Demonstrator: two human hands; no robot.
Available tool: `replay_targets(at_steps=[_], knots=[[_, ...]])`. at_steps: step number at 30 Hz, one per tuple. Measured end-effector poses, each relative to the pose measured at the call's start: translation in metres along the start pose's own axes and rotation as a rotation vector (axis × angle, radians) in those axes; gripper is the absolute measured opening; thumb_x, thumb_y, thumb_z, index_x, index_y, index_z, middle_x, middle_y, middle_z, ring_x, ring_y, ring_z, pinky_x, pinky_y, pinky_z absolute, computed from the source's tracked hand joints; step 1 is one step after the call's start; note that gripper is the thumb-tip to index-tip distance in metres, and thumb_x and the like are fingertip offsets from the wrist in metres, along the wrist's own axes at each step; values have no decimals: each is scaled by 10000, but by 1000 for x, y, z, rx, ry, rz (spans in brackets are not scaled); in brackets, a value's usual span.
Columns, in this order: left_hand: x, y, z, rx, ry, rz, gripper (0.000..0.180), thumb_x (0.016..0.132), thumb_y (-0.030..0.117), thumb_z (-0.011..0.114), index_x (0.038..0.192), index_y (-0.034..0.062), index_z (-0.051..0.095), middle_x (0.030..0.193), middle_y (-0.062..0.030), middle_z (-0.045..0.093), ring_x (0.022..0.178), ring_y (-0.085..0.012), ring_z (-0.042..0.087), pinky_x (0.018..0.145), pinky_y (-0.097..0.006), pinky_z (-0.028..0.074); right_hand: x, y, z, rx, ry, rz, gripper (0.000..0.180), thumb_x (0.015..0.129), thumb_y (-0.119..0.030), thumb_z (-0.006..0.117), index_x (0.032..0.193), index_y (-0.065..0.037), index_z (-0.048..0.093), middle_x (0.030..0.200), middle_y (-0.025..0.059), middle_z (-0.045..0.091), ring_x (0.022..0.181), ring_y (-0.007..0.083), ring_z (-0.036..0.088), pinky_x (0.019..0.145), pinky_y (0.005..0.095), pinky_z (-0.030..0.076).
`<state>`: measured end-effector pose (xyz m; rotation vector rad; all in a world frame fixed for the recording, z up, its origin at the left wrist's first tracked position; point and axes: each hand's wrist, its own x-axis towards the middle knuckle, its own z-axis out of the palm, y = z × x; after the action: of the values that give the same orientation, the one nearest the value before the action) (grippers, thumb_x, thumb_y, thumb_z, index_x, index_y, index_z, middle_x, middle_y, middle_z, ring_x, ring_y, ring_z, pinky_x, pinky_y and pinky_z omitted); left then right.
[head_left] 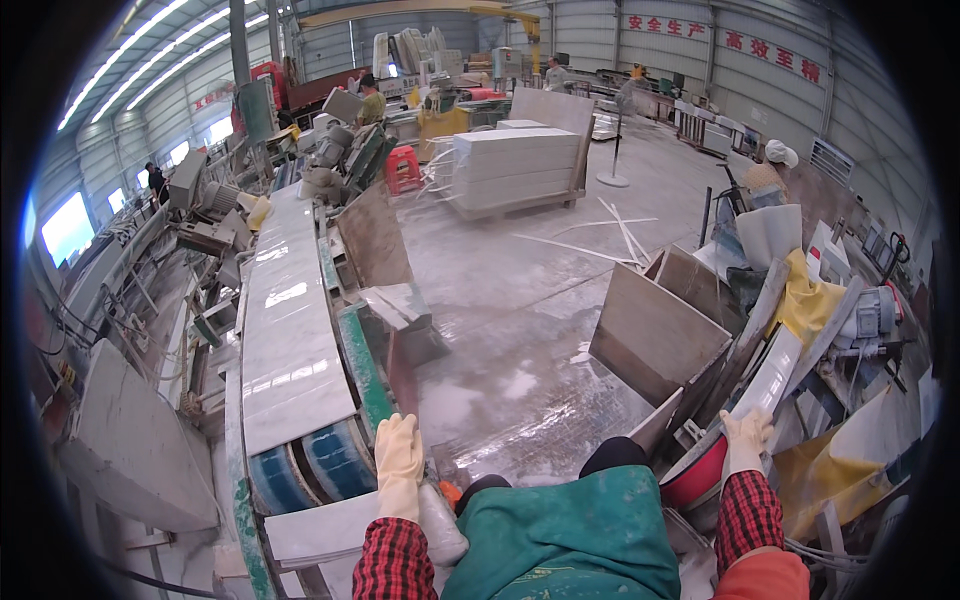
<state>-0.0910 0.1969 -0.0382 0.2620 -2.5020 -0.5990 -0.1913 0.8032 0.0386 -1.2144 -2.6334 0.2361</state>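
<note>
Cream rubber gloves cover both my hands, and red-and-black checked sleeves cover my arms. My left hand [398, 465] is at the near end of a belt conveyor, beside its green side rail [366, 370] and blue roller [340, 462]. Its fingers point forward, extended, with nothing visible in them. A long polished white stone slab [290, 320] lies along that conveyor. At the right, my right hand [746, 440] rests by the near end of a narrow white stone strip [772, 372], above a red roller [696, 474]. Its fingers are apart; its contact with the strip is unclear.
A green apron [560, 530] covers my lap. Brown boards [658, 335] lean by the right machine. Ahead stand a pallet stack of white slabs [515, 165] and a red stool [403, 170]. Thin strips [625, 232] lie on the wet floor. Other people work farther off.
</note>
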Motion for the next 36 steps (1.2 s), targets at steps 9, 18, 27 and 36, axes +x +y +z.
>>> replay_targets(at_steps=[9,18,27,36], knots=[[0,0,4,-20,98,58,209,818,59,652,1022,17,636,922,-171,579,935,-378,541,850,-460,453,44,30,29,141,-171,-5,971,677,-322,842,1502,-132,366,1501,226,422,1331,422,489,1094,467,437],[2,4,-5,20,46,55,249,800,66,676,1043,22,648,931,-177,585,929,-391,538,838,-476,446,82,7,9,1385,-177,51,699,672,-197,766,1341,-110,583,1114,73,610,979,229,577,856,347,468],[6,7,-4,39,15,60,123,827,82,635,939,32,621,919,-177,567,908,-398,529,815,-483,441,-27,-168,-15,1734,-697,132,623,675,-225,826,1265,-170,634,1010,-6,600,823,171,534,625,362,448],[5,2,9,14,-37,-11,250,868,83,632,1113,42,655,1118,-255,639,1080,-474,556,1032,-494,416,-102,-209,88,1421,-1192,426,687,645,-264,841,1284,-177,605,1293,99,581,1109,297,555,746,524,507]])
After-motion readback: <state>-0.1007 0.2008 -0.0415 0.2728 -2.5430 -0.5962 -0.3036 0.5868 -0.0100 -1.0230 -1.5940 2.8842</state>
